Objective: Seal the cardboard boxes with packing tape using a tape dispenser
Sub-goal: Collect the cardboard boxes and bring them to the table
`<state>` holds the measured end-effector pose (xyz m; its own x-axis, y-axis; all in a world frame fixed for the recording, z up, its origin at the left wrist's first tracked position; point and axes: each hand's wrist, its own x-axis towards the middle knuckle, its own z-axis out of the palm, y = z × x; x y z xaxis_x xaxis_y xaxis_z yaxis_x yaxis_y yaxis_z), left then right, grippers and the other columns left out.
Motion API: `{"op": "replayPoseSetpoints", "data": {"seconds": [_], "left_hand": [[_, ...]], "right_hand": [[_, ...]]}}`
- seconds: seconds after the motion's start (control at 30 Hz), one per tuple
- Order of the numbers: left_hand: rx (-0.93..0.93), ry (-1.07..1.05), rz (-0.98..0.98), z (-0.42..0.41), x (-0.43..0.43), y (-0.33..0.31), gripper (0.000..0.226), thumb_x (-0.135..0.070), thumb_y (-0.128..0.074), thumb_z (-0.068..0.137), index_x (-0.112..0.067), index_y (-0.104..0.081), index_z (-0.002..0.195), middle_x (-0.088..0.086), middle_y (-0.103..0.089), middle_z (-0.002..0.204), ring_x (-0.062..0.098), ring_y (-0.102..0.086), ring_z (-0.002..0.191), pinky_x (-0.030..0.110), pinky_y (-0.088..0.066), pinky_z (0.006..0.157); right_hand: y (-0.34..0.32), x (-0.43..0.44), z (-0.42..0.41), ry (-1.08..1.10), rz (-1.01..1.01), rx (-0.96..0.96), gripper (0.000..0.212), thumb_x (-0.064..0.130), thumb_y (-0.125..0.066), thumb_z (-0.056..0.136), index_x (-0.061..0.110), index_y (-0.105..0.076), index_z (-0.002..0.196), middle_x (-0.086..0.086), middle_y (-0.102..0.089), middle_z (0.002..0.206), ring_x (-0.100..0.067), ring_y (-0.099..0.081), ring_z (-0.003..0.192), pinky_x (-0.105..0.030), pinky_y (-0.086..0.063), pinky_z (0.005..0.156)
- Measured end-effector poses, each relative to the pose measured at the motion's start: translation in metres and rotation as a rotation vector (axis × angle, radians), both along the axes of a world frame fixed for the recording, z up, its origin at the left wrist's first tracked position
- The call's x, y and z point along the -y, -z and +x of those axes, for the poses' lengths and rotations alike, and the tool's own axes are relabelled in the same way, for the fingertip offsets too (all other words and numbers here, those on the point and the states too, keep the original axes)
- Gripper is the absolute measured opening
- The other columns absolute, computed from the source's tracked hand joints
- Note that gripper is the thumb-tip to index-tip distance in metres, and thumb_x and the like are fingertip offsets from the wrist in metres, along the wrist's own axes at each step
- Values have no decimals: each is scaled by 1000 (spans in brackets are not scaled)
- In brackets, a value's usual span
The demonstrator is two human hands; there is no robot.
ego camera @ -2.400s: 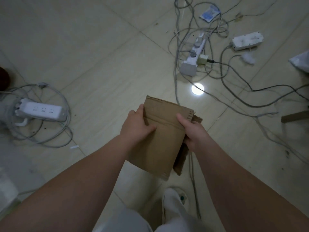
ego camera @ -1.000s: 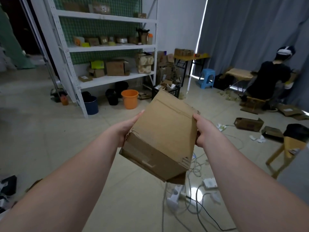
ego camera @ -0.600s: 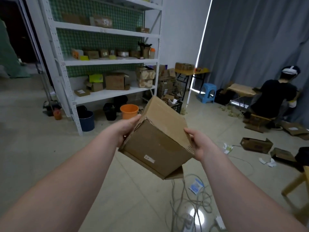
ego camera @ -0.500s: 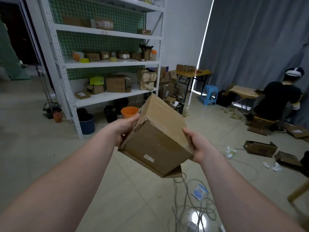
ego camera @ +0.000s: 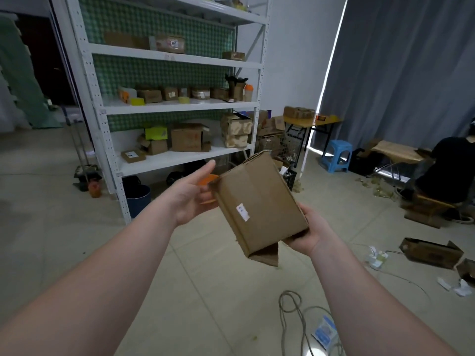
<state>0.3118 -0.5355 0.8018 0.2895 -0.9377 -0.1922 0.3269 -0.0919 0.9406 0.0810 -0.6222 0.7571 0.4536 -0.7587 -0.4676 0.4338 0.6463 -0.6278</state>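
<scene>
- i have one cardboard box (ego camera: 257, 201) held up in the air in front of me. it is tilted, and its broad face with a small white label (ego camera: 243, 213) is turned toward the camera.
- my left hand (ego camera: 191, 196) is spread flat with the fingers straight. the palm lies against the box's left edge near the upper corner, so it steadies the box but doesn't grasp it.
- my right hand (ego camera: 305, 232) is cupped under the lower right corner. its fingers wrap beneath the edge and are mostly hidden by the cardboard. it looks to be carrying the weight.
- a loose flap (ego camera: 266, 255) hangs out below the bottom edge, and i see no tape across it. i judge that end to be unclosed.
- the step in hand, as i read it, is turning and checking the box ahead of taping. sealing hasn't begun on this one.
- i can't make out a tape dispenser anywhere, neither in a hand nor on the floor (ego camera: 77, 253).
- the next move calls for folding that flap in, setting the box seam-up on something firm, freeing one hand and finding the dispenser.
- the risk is the corner hold. if the left hand leaves, the box may swing or slip.
</scene>
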Motion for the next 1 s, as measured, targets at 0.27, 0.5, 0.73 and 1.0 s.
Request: {"op": "replayPoseSetpoints", "data": {"seconds": [0.27, 0.5, 0.73, 1.0], "left_hand": [[295, 204, 70, -13, 126, 12, 120, -29, -86, 51, -27, -20, 151, 10, -52, 135, 29, -56, 117, 47, -49, 96], [557, 311, 41, -24, 273, 9, 103, -3, -81, 67, -44, -26, 143, -9, -53, 125, 18, -54, 112, 43, -52, 90], [781, 20, -83, -9, 390, 6, 85, 13, -60, 75, -32, -39, 142, -10, -58, 121, 17, -57, 112, 36, -58, 80], [668, -161, 60, 52, 511, 16, 59, 11, -59, 80, -16, -55, 133, 3, -62, 121, 23, -60, 107, 37, -58, 79]], "right_hand": [[9, 122, 33, 213, 156, 232, 33, 18, -38, 101, 6, -67, 113, -20, -73, 97, -37, -69, 88, -48, -58, 57], [-3, 254, 44, 240, 179, 233, 37, 20, -34, 102, 6, -57, 128, -23, -57, 126, -44, -54, 105, -55, -51, 65], [-20, 361, 62, 147, 144, 107, 37, 22, -39, 102, 1, -58, 125, -26, -56, 126, -47, -54, 112, -55, -57, 69], [-11, 470, 93, 74, 50, -362, 28, 33, -56, 95, 6, -56, 100, -15, -68, 100, -32, -65, 98, -47, -48, 96]]}}
